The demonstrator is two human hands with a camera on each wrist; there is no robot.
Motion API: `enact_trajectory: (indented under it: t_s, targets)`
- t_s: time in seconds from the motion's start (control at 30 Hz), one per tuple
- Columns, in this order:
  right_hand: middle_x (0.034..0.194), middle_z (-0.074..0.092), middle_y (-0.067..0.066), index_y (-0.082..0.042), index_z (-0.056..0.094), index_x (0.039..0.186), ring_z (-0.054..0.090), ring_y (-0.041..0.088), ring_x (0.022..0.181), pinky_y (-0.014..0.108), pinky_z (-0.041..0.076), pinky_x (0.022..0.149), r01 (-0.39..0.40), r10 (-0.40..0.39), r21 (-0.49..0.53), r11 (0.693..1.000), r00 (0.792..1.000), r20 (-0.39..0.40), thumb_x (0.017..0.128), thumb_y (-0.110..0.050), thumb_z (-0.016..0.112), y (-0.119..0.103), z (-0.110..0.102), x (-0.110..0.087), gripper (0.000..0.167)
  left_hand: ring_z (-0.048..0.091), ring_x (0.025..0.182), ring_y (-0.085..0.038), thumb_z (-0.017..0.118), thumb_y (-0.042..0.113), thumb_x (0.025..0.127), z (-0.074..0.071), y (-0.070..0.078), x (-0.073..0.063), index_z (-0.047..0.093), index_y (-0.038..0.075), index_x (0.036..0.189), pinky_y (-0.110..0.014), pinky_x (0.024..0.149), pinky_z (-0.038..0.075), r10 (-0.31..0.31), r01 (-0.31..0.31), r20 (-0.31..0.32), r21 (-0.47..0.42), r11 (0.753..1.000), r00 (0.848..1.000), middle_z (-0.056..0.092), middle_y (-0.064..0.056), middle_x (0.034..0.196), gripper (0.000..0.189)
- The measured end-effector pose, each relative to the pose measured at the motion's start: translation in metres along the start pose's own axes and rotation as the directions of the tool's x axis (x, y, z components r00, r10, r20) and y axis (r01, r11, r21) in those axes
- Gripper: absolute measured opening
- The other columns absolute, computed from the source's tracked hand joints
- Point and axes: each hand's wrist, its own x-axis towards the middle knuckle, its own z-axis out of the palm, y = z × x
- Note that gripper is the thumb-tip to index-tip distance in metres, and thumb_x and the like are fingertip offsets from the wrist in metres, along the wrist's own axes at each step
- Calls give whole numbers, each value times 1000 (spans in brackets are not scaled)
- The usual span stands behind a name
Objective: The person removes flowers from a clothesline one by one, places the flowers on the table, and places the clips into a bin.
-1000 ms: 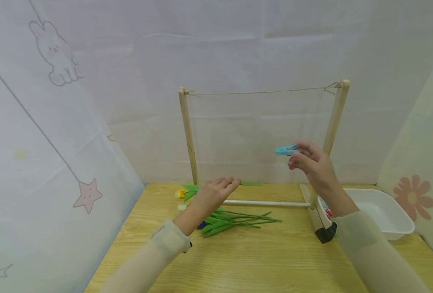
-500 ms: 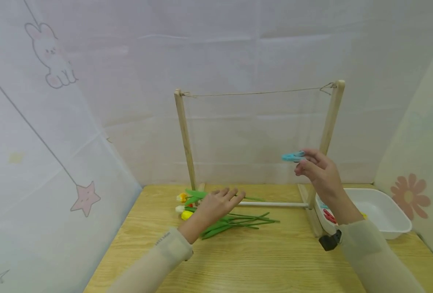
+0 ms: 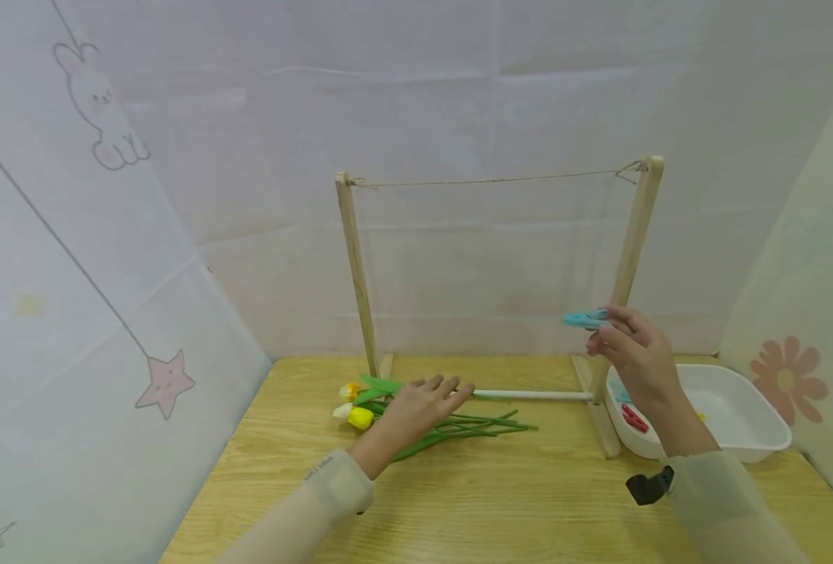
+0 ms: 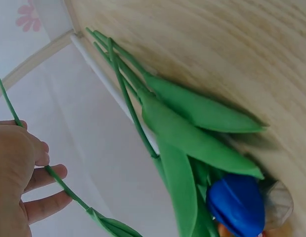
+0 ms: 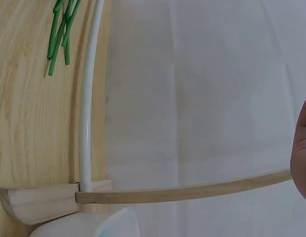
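Note:
My left hand (image 3: 416, 407) is above the pile of artificial tulips, pinching the thin green stem of one tulip (image 4: 66, 187) between thumb and fingers. The lying tulips (image 3: 494, 427) point their stems to the right; yellow and white blooms show left of my wrist, and a blue bloom (image 4: 237, 205) appears in the left wrist view. My right hand (image 3: 638, 352) holds a light blue clothespin (image 3: 585, 319) by its handle end, in front of the frame's right post. Only an edge of that hand shows in the right wrist view, where the clothespin is out of sight.
A wooden frame (image 3: 358, 274) stands at the back, with a twine line (image 3: 487, 181) strung between its posts and a white rod (image 3: 536, 395) low down. On the right, a white basin (image 3: 748, 427) contains red clothespins (image 3: 633, 419) and other coloured ones.
My right hand has moved down and to the right with the clothespin. My left hand has lowered slightly with the tulip it holds.

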Motion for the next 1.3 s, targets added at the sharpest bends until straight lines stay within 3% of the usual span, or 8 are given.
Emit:
enact_trajectory:
  t_s: [0.2, 0.43, 0.6, 0.8, 0.9, 1.17, 1.3]
  targets:
    - [104, 72, 11, 5, 52, 129, 71, 22, 88, 29, 59, 82, 21, -23, 61, 998, 999, 26, 103, 14, 36, 0, -11, -9, 32, 65, 121, -18, 77, 10, 91, 5, 7, 1, 44, 24, 150, -29, 85, 60, -2, 2, 61, -9, 1000, 998, 60, 1, 141, 69]
    - [107, 71, 12, 9, 51, 133, 70, 23, 89, 30, 60, 82, 27, -26, 37, 999, 999, -34, 103, 14, 37, -2, -25, -20, 33, 64, 120, -18, 74, 7, 93, 8, 15, 3, 44, 25, 150, -31, 84, 60, -5, 14, 144, -59, 998, 990, 59, 2, 143, 68]
    - [107, 72, 12, 8, 51, 132, 71, 22, 90, 30, 60, 84, 33, -32, 45, 998, 999, -11, 103, 16, 33, -5, -40, -30, 35, 66, 119, -17, 74, 8, 93, 12, 19, 4, 44, 26, 151, -30, 82, 61, 4, 6, 155, -62, 998, 988, 60, 2, 143, 67]
    - [105, 73, 12, 7, 51, 132, 72, 23, 90, 30, 60, 86, 38, -34, 71, 997, 998, -50, 103, 16, 32, -10, -55, -46, 36, 68, 114, -18, 75, 7, 92, 19, 23, 2, 47, 27, 149, -27, 62, 60, 6, 6, 123, -98, 995, 992, 62, 0, 140, 66]
    - [104, 73, 13, 7, 49, 135, 72, 24, 91, 30, 59, 87, 39, -35, 86, 996, 998, -49, 103, 16, 30, -12, -64, -52, 38, 69, 111, -18, 74, 8, 92, 19, 26, 2, 47, 27, 148, -27, 58, 59, 1, 12, 130, -105, 994, 992, 62, 1, 139, 65]
    - [105, 74, 15, 8, 52, 135, 72, 26, 94, 32, 60, 87, 54, -46, 111, 992, 996, -72, 103, 17, 28, -12, -92, -68, 41, 67, 117, -19, 74, 10, 93, 23, 33, 2, 44, 27, 148, -30, 70, 62, 12, -3, 172, -55, 998, 985, 62, 2, 139, 64]
    - [106, 73, 12, 5, 54, 135, 71, 23, 93, 30, 60, 85, 25, -20, 34, 999, 990, -140, 103, 15, 30, -14, -108, -79, 41, 65, 121, -20, 73, 9, 94, 20, 36, 2, 41, 26, 150, -31, 76, 62, 15, 4, 217, -85, 996, 976, 60, 2, 142, 67]
